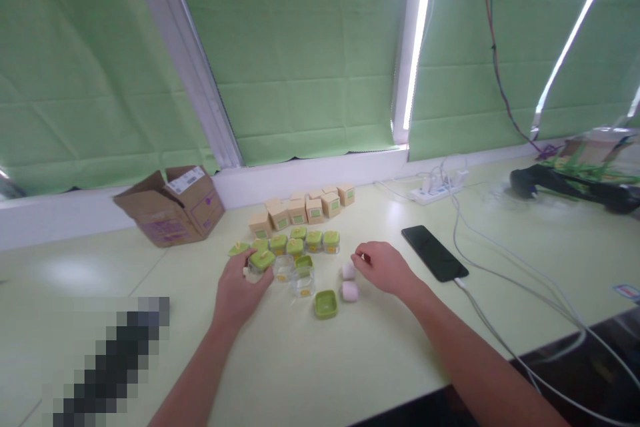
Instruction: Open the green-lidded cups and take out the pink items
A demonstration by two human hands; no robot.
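Here, unreadable box labels [315, 216].

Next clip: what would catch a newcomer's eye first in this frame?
Mid-table, a cluster of small clear jars with green lids, the left hand gripping one lidded jar at its front. Beside it sit an open jar, a loose green lid lying upside down and two pink blocks, by the right hand. Behind stand small tan boxes, with an open cardboard carton at the left.

green-lidded jar [261, 262] (seemingly glass), upright, tabletop
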